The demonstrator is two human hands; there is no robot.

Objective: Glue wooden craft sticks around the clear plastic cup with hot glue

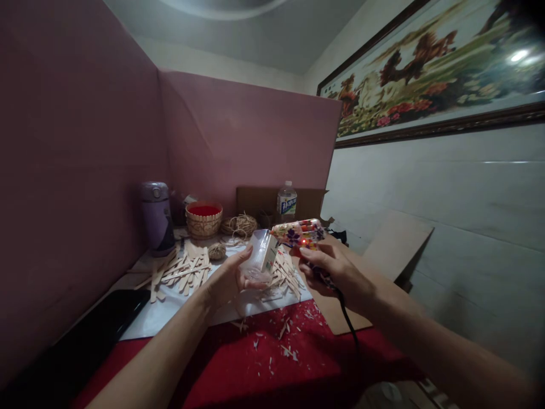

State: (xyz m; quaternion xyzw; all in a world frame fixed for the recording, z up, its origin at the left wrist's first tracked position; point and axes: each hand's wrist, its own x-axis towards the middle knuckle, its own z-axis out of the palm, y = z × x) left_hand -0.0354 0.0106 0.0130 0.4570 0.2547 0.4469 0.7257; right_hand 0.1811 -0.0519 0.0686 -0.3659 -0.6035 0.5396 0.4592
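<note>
My left hand (pixel 232 277) is curled around a clear plastic cup (pixel 260 255), holding it tilted above the table. My right hand (pixel 330 267) grips a glue gun (pixel 300 233) with a flowered body and a lit red lamp; its nozzle points left at the cup's side, touching or nearly touching it. A black cord (pixel 347 318) hangs down from the gun past my wrist. Below the hands, wooden craft sticks (pixel 183 271) lie scattered on a white sheet (pixel 170 309).
A red cloth (pixel 276 363) strewn with wood chips covers the table front. Behind stand a purple flask (pixel 156 216), a woven basket (pixel 204 220), twine bundles (pixel 240 224), a water bottle (pixel 286 201) and cardboard (pixel 395 241). Pink partition panels close the left and back.
</note>
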